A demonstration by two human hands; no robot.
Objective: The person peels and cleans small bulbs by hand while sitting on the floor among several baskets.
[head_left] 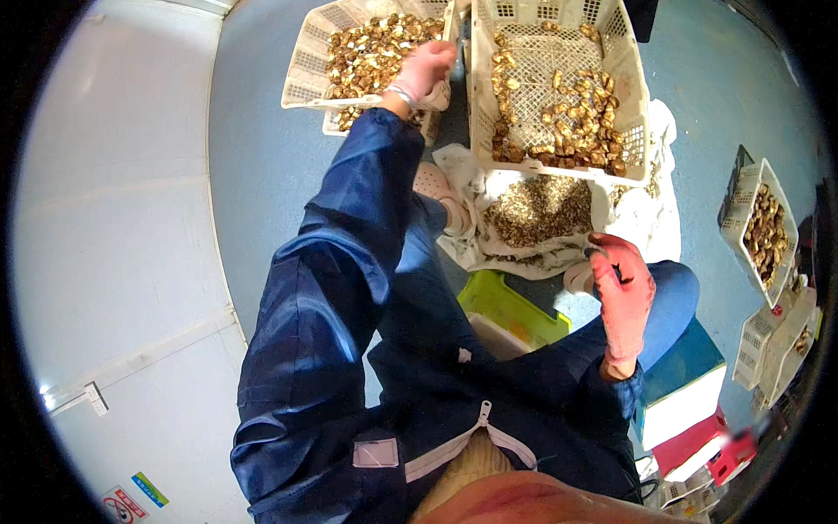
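My left hand (pixel 425 70), in a pink glove, reaches over the right rim of a white crate (pixel 305 54) heaped with small brown-and-pale mushrooms (pixel 371 57). Its fingers are curled; what they hold, if anything, is hidden. My right hand (pixel 624 301), in a dirt-stained red-pink glove, hovers above my right knee. Thumb and fingers pinch together near a small dark thing too unclear to name. Ahead of me stands a larger white crate (pixel 644 96) with mushrooms (pixel 580 118) along its left side and near end, the mesh bottom showing elsewhere.
Between my feet, a white sheet (pixel 646 227) carries a pile of small trimmings (pixel 541 214). Nearer sits a green plastic tub (pixel 506 301). Another mushroom crate (pixel 742 218) stands far right, and a teal-and-white box (pixel 685 384) is beside my right leg. A white wall (pixel 122 218) runs along the left.
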